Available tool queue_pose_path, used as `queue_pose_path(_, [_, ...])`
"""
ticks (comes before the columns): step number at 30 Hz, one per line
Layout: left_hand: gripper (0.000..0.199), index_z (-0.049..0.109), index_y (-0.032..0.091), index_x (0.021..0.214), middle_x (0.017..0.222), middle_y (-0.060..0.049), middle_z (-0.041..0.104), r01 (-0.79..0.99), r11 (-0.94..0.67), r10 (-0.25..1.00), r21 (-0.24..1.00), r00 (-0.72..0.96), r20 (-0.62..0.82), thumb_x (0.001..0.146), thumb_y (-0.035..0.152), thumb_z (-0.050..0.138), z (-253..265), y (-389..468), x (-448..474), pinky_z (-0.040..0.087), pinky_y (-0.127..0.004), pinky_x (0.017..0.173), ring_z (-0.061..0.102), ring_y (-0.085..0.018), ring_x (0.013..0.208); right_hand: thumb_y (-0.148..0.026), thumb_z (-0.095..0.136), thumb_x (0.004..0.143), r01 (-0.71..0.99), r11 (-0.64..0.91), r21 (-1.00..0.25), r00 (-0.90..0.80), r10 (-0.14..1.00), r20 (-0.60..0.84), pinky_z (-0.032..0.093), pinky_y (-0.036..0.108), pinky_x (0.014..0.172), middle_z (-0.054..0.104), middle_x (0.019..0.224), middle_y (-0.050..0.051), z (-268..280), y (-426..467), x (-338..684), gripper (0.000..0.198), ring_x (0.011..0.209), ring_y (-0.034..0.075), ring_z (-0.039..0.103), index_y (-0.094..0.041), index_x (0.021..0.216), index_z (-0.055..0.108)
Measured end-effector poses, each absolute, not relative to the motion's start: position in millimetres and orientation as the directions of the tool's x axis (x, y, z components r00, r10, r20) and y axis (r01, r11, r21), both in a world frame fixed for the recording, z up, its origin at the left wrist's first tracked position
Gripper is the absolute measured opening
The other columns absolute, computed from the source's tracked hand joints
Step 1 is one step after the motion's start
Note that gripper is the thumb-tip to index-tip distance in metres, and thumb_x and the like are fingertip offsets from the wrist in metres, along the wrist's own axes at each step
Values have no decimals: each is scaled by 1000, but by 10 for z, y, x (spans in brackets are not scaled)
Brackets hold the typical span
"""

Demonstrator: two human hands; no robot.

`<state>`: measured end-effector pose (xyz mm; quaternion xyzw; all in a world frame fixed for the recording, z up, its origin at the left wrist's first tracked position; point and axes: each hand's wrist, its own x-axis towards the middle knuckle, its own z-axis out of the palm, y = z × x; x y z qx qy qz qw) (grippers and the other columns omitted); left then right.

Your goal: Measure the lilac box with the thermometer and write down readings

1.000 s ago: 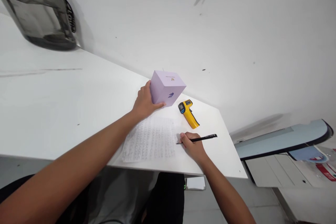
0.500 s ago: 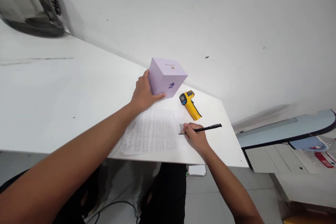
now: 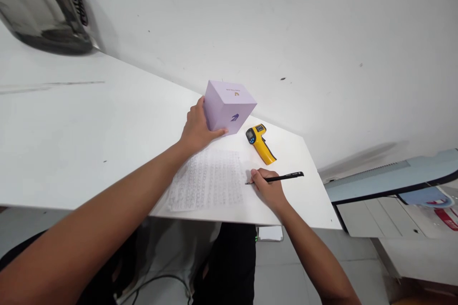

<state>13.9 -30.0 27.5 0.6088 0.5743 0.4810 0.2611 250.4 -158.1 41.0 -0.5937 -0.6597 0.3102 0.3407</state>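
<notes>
Nearby, yellow gun-shaped device (image 3: 261,145) beside lilac box (image 3: 229,108), grey bottle (image 3: 39,12) well apart

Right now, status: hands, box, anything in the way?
Left hand on lilac box. Right hand holding black pen, tip near patterned sheet. Yellow pistol-shaped device close by, apart from both hands.

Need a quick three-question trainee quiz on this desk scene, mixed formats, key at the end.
1. Open: which of the person's hands holds the black pen?
2. True or false: the yellow gun-shaped device lies on the white table, with neither hand touching it.
3. Fill in the blank: the left hand grips the lilac ____.

Key:
1. The right hand.
2. True.
3. box.
</notes>
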Motion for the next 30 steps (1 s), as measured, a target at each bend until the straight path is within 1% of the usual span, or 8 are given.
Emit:
queue_pose_path(8, [127, 17, 32, 157, 150, -15, 39, 444, -240, 939, 863, -120, 323, 53, 52, 87, 228, -274, 137, 39, -63, 110, 33, -45, 142, -57, 59, 86, 583, 111, -804, -118, 992, 52, 39, 29, 52, 49, 47, 0, 412, -1591, 2546, 50, 50, 14, 44, -20, 53, 59])
queue_pose_path(13, [127, 18, 32, 156, 150, -16, 39, 444, -231, 939, 866, -133, 318, 53, 53, 88, 225, -270, 152, 40, -62, 110, 35, -46, 142, -61, 52, 92, 572, 136, -809, 88, 970, 225, 44, 33, 56, 57, 56, 3, 315, -1564, 2600, 50, 57, 19, 55, -21, 67, 66])
queue_pose_path(15, [126, 19, 31, 156, 150, -16, 40, 437, -237, 938, 868, -129, 321, 53, 54, 88, 225, -271, 155, 40, -63, 110, 35, -46, 142, -58, 54, 93, 643, 220, -734, 28, 951, 309, 47, 35, 62, 65, 68, 5, 300, -1479, 2544, 42, 67, 23, 61, -22, 77, 70])
queue_pose_path(17, [125, 20, 31, 156, 151, -17, 40, 432, -250, 935, 867, -125, 332, 54, 56, 88, 224, -276, 151, 39, -63, 111, 35, -46, 142, -51, 59, 93, 744, 346, -571, -151, 920, 362, 48, 35, 68, 70, 81, 7, 310, -1344, 2428, 31, 75, 24, 63, -24, 85, 72])
queue_pose_path(20, [125, 19, 30, 156, 154, -17, 36, 431, -272, 928, 861, -118, 352, 56, 57, 88, 219, -289, 143, 36, -62, 114, 31, -46, 146, -38, 55, 97, 842, 477, -251, -398, 864, 308, 41, 33, 64, 70, 92, 9, 339, -1115, 2219, 26, 72, 20, 59, -22, 102, 75])
queue_pose_path(22, [124, 18, 32, 157, 155, -16, 35, 432, -285, 928, 856, -101, 360, 57, 60, 87, 204, -288, 143, 34, -62, 115, 29, -45, 148, -24, 46, 99, 853, 496, -163, -443, 852, 279, 38, 31, 62, 68, 111, 12, 354, -1007, 2121, 33, 81, 21, 60, -20, 122, 69])
queue_pose_path(26, [124, 14, 36, 157, 157, -13, 31, 447, -308, 921, 840, -81, 381, 60, 65, 86, 114, -227, 144, 32, -62, 115, 20, -47, 152, -11, 44, 94, 886, 445, -134, -417, 888, 195, 38, 30, 61, 62, 126, 15, 405, -933, 2126, 51, 93, 24, 60, -17, 144, 53])
queue_pose_path(30, [126, 8, 39, 158, 158, -11, 25, 446, -342, 909, 828, -68, 412, 62, 67, 84, 10, -141, 113, 30, -64, 114, 17, -46, 154, -32, 48, 98, 971, 210, -116, -153, 914, 375, 45, 46, 85, 52, 132, 21, 459, -850, 2383, 49, 114, 34, 54, -17, 145, 47])
